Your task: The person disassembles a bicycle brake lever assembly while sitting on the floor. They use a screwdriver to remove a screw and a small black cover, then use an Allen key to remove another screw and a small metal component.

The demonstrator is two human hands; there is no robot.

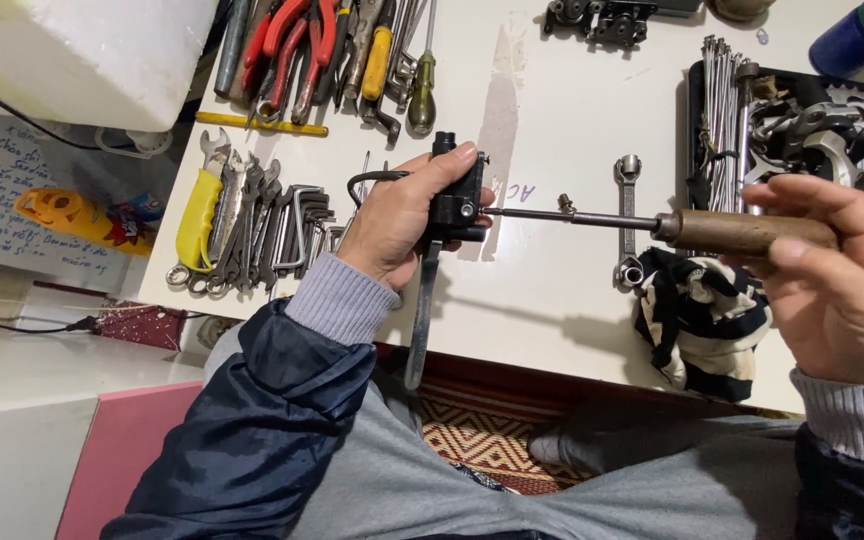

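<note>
Head camera looks down on a white worktable (552,290) with the person's two hands raised over its near edge. The left hand (402,215) is wrapped around a small black bike part (457,200), thumb on top and fingers curled tight behind it; a long flat lever hangs from the part past the table edge. The right hand (832,280) holds a wooden-handled screwdriver (742,232), fingers closed round the handle, its steel shaft lying level with the tip set into the side of the black part. Just what the tip engages is too small to make out, perhaps a screw.

Behind the left hand lies a fan of spanners and hex keys (262,230), with red-handled pliers (292,40) and more screwdrivers farther back. Under the shaft rests a double-ended socket wrench (629,215). A striped rag (697,315) sits beneath the right hand, and a black tray of spokes and sprockets (802,130) lies at the far right.
</note>
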